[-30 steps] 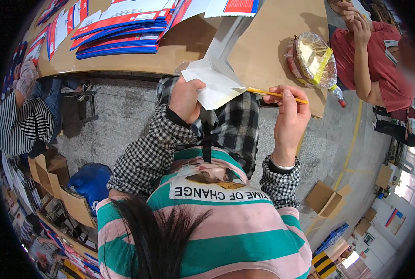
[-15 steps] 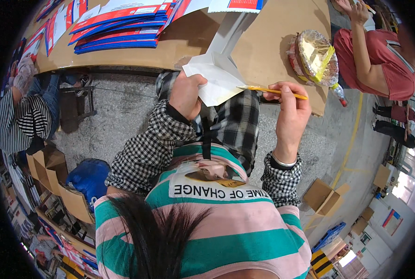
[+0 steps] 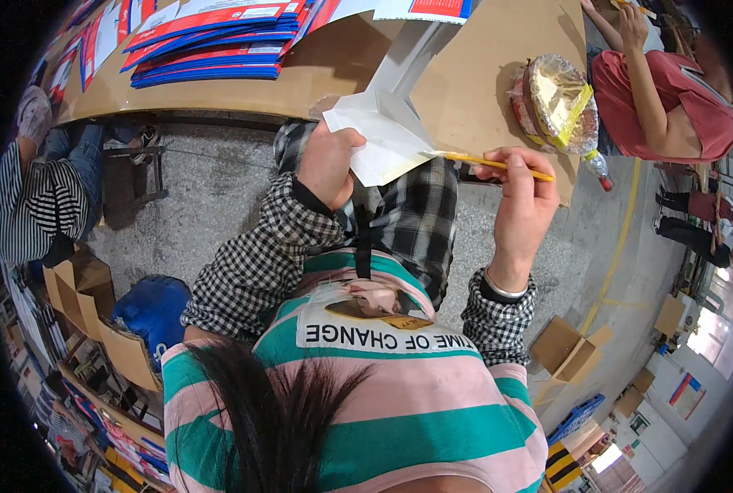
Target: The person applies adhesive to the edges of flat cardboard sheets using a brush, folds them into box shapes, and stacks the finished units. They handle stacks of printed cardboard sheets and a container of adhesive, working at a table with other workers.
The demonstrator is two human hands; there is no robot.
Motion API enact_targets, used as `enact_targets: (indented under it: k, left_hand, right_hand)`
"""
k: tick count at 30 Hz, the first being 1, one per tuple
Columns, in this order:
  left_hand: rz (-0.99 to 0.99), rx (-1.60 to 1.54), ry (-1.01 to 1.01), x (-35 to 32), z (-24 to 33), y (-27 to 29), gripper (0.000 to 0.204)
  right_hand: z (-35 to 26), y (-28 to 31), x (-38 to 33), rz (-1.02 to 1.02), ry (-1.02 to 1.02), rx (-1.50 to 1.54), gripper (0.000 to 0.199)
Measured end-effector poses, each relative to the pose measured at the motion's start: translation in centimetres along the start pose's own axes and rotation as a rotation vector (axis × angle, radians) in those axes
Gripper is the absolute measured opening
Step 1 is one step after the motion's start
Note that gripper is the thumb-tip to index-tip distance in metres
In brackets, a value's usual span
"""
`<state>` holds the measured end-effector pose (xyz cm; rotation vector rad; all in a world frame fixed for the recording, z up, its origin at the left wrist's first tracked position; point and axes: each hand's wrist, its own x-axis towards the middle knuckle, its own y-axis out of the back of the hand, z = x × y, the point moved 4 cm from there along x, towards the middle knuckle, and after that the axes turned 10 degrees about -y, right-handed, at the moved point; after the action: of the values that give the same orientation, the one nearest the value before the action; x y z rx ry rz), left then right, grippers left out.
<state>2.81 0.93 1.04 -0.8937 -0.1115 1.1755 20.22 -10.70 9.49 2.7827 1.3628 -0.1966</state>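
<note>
A white folded card piece (image 3: 385, 138) is gripped at its left edge by my left hand (image 3: 330, 167), thumb on top. It juts over the table's near edge above my lap, and a long white strip of it runs back across the tabletop. Between the thumb and fingers of my right hand (image 3: 524, 197) is a thin yellow paintbrush (image 3: 498, 163). Its pale tip touches the right edge of the card or lies just beside it; I cannot tell which. The lower edge of the card looks slightly yellowish.
Stacked red, white and blue printed card pieces (image 3: 210, 49) lie on the brown table (image 3: 481, 82) at the far left. A plastic-wrapped round tub (image 3: 557, 103) with pale contents stands at the right, a small bottle (image 3: 601, 168) by it. Co-workers sit left and right.
My right hand and the brush have shifted slightly right, the tip moving outward along the card's edge. My left hand and the card stay nearly still.
</note>
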Motion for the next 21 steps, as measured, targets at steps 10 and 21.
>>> enact_targets:
  k: [10, 21]
  left_hand:
    - [-0.006, -0.016, -0.008, 0.1, 0.0, -0.2, 0.047]
    - [-0.007, 0.001, -0.009, 0.1, 0.1, -0.1, 0.048]
  right_hand:
    - [-0.2, -0.4, -0.3, -0.036, 0.012, 0.007, 0.011]
    - [-0.1, -0.5, -0.9, -0.118, -0.019, -0.047, 0.010]
